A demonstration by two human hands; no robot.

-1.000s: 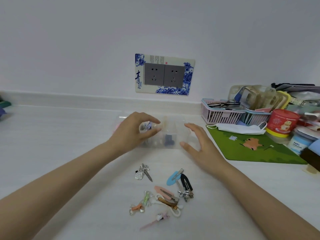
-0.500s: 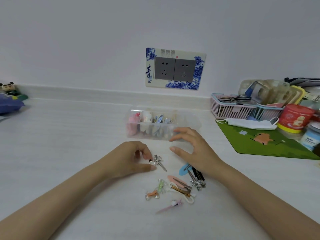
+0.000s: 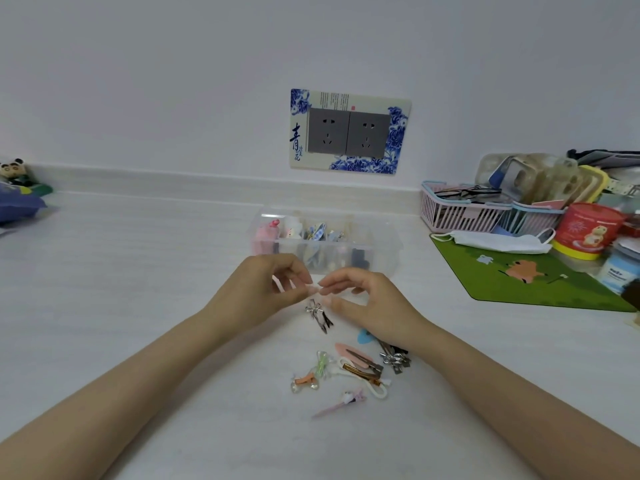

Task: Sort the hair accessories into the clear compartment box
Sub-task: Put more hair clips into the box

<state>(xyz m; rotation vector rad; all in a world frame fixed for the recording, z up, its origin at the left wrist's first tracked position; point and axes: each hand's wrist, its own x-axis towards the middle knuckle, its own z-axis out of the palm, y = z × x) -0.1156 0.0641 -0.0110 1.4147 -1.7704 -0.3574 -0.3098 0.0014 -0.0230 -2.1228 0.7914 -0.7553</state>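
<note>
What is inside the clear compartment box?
Pink, white, blue-checked and dark hair accessories lie in the clear compartment box; the left hand and right hand hide its lower front.

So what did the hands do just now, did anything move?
The left hand came back from the clear plastic compartment box toward the silver bow hair clip. The right hand slid over to meet it, fingertips close together just above the clip. Whether they hold it is unclear. The box and the pile of loose clips stayed put.
</note>
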